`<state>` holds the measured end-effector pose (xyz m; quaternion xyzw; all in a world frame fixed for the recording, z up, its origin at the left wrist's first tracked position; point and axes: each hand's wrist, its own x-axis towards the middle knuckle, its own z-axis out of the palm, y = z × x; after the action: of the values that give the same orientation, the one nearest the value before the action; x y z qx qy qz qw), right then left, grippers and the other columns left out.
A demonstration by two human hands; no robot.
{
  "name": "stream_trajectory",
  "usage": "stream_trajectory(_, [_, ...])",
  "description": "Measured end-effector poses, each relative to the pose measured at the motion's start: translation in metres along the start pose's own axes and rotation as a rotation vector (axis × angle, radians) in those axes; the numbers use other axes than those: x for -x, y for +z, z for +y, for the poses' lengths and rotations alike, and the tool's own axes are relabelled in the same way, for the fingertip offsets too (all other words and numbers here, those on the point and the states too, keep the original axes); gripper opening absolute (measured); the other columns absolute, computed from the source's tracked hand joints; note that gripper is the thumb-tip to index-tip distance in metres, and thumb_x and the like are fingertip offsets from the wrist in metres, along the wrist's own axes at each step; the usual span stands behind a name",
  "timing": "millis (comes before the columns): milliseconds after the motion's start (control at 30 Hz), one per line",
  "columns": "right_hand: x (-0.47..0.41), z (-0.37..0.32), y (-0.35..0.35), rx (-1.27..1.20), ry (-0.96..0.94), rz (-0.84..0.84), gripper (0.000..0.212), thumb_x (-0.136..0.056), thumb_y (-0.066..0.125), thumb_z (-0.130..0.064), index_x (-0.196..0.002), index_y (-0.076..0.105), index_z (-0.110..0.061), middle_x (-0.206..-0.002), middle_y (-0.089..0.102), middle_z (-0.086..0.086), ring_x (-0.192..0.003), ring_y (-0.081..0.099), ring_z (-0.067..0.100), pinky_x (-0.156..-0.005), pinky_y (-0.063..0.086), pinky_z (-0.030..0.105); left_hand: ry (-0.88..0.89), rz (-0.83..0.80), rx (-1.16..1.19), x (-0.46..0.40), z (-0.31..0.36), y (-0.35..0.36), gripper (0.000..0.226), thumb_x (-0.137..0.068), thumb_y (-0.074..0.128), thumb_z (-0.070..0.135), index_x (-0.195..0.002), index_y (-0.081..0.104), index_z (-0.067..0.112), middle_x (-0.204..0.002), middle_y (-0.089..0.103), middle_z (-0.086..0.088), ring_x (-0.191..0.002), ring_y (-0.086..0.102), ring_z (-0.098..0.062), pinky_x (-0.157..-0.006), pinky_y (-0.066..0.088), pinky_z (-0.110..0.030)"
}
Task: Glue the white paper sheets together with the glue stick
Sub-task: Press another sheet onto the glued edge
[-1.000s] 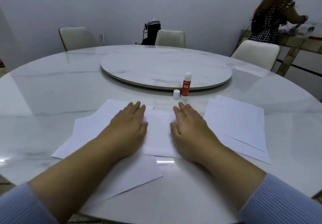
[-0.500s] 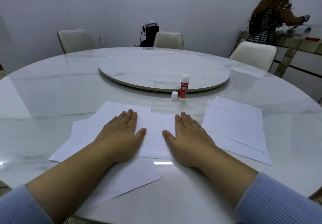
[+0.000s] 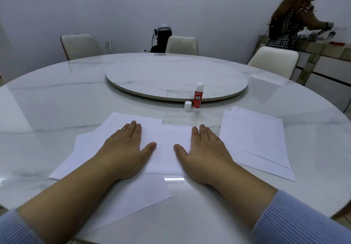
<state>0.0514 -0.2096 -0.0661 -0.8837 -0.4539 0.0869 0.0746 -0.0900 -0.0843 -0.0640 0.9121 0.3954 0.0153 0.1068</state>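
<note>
Overlapping white paper sheets [image 3: 165,148] lie on the marble table in front of me. My left hand [image 3: 127,148] and my right hand [image 3: 205,148] press flat on the top sheet, palms down, fingers together and thumbs pointing inward, with a gap of paper between them. Neither hand holds anything. Beyond the sheets a red and white glue stick [image 3: 198,98] stands upright and uncapped. Its white cap [image 3: 188,105] stands just left of it. A second stack of white sheets [image 3: 256,135] lies to the right of my right hand.
A round marble turntable [image 3: 176,76] sits in the middle of the round table [image 3: 57,99]. Three pale chairs stand around the far edge. Another person [image 3: 290,19] stands at a sideboard at the far right, facing away.
Both hands have slid apart and toward me over the top sheet, from nearly touching to spread wide. The glue stick and cap have not moved.
</note>
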Motion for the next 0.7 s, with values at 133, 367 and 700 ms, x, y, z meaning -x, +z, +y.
stream_trajectory(133, [-0.002, 0.0, 0.002, 0.027, 0.004, -0.001, 0.081, -0.092, 0.016, -0.059, -0.151, -0.007, -0.009, -0.161, -0.013, 0.011, -0.148, -0.013, 0.022, -0.12, -0.008, 0.037, -0.002, 0.004, -0.002, 0.001, 0.0, 0.0, 0.078, -0.091, 0.021, 0.06, -0.15, -0.004, 0.016, -0.16, -0.008, 0.001, -0.147, -0.006, -0.011, -0.119, 0.001, -0.031])
stream_trajectory(367, [0.001, -0.002, -0.002, -0.039, -0.014, 0.031, 0.08, -0.093, 0.022, -0.058, -0.152, -0.005, -0.01, -0.162, -0.006, 0.011, -0.149, -0.009, 0.022, -0.119, -0.01, 0.036, 0.008, 0.022, 0.051, 0.001, -0.002, -0.001, 0.076, -0.092, 0.023, 0.058, -0.151, -0.001, 0.018, -0.16, -0.008, 0.004, -0.146, -0.008, -0.009, -0.119, -0.003, -0.029])
stream_trajectory(700, [0.013, 0.0, -0.018, -0.507, -0.093, 0.323, 0.072, -0.082, 0.063, -0.023, -0.145, 0.028, -0.028, -0.146, 0.035, -0.005, -0.129, 0.039, 0.012, -0.098, 0.028, 0.016, -0.085, 0.116, 0.386, -0.001, -0.003, -0.004, 0.061, -0.097, 0.021, 0.048, -0.151, 0.006, 0.022, -0.16, 0.0, 0.008, -0.146, -0.003, -0.005, -0.117, 0.001, -0.028])
